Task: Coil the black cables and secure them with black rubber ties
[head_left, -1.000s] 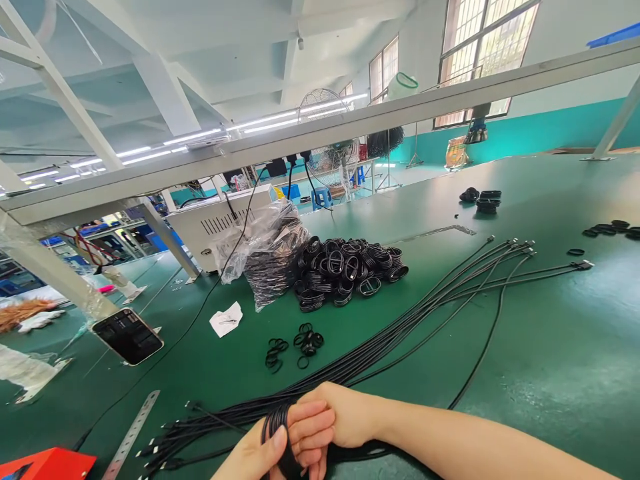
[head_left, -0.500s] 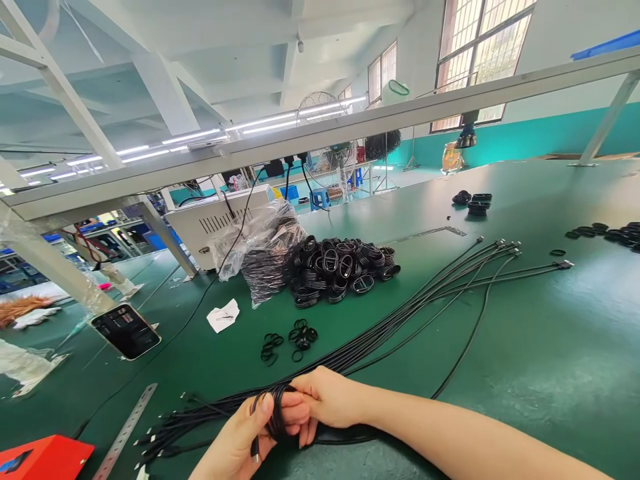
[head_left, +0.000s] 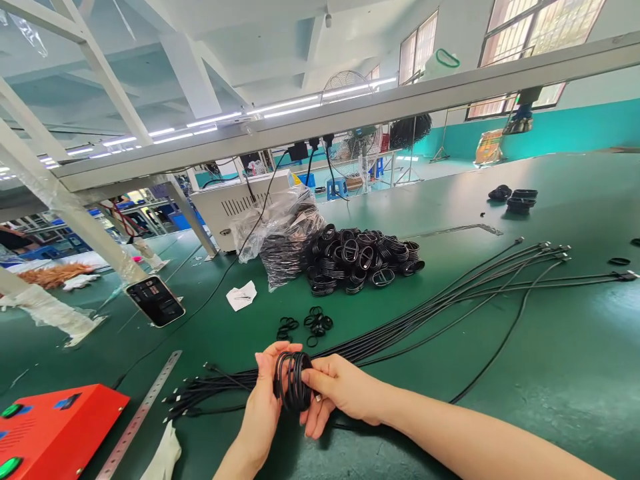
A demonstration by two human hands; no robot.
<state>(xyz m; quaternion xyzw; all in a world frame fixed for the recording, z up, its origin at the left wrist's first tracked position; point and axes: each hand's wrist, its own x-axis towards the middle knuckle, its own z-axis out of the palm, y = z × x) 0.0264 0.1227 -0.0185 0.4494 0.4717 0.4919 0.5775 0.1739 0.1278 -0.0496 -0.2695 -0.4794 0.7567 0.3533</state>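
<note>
Both hands clench a small coil (head_left: 294, 381) of black cable just near the bench's near edge. The left hand (head_left: 263, 407) wraps it from the left side, and the right hand (head_left: 340, 393) presses it from the right. Loose cables (head_left: 400, 340) fan out left and far right across the green bench (head_left: 540, 373). Beyond lie small black rings (head_left: 315, 327) and a larger heap (head_left: 360, 260), perhaps coiled cable, with a steel ruler (head_left: 140, 413) and red box (head_left: 55, 433) near left
</note>
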